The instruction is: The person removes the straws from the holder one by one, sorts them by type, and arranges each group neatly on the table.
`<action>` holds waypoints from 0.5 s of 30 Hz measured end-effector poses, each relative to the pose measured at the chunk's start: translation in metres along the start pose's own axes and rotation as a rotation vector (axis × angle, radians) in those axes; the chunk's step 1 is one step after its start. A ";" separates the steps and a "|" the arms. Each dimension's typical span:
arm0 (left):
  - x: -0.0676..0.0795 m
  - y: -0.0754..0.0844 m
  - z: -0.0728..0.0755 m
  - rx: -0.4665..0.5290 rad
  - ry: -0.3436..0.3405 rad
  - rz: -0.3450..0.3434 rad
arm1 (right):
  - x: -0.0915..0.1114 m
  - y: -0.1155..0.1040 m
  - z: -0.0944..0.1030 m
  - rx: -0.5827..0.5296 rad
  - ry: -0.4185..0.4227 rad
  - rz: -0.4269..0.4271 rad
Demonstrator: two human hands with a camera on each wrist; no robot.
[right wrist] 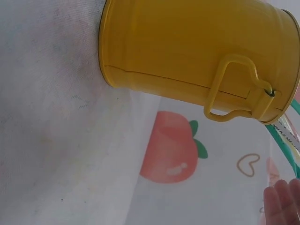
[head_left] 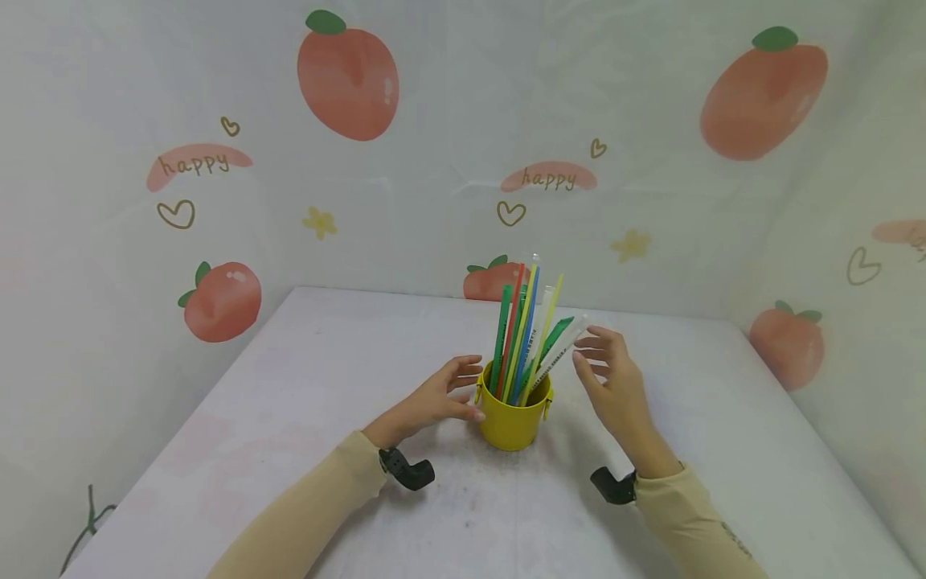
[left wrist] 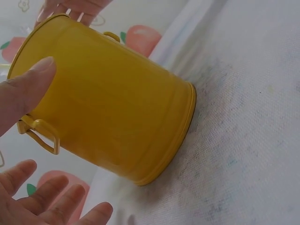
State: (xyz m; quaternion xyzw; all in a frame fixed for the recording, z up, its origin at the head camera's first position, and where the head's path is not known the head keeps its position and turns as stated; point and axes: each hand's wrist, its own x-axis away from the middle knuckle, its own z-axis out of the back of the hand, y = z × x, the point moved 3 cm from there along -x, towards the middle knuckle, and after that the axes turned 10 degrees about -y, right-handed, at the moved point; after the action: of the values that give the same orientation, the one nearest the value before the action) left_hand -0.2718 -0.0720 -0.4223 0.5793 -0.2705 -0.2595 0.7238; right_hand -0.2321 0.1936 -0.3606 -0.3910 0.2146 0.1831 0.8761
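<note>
A small yellow metal bucket point(head_left: 510, 426) stands upright on the table with several drinking straws point(head_left: 515, 338) in it, green, red, yellow, blue and white. Some straws look wrapped in clear printed film. At the bucket's left side, my left hand point(head_left: 437, 394) has its fingers spread around the side handle point(left wrist: 44, 136). Its thumb point(left wrist: 28, 89) lies in front of the bucket wall; whether it touches is unclear. To the right, my right hand point(head_left: 611, 378) is raised with loosely bent fingers, close to the tip of a leaning white straw point(head_left: 564, 346); contact cannot be made out.
A white cloth covers the table point(head_left: 347, 346). Behind it hangs a pale curtain point(head_left: 434, 201) printed with peaches and hearts. Each wrist carries a black camera mount point(head_left: 407, 470). A dark green cord point(head_left: 90, 519) shows at the lower left.
</note>
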 end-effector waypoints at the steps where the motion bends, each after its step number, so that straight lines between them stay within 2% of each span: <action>1: 0.000 0.000 0.000 -0.001 -0.001 0.000 | 0.000 -0.001 0.001 -0.001 0.011 0.005; 8: -0.001 -0.001 -0.001 0.003 -0.012 0.000 | 0.001 -0.005 0.005 -0.006 0.086 0.024; 15: -0.001 0.000 -0.001 -0.003 -0.011 0.004 | 0.002 -0.013 0.002 -0.111 0.083 0.063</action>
State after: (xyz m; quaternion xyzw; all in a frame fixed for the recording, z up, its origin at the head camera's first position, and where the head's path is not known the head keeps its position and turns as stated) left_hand -0.2720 -0.0702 -0.4225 0.5763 -0.2755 -0.2615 0.7236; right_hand -0.2237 0.1873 -0.3520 -0.4395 0.2525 0.2058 0.8371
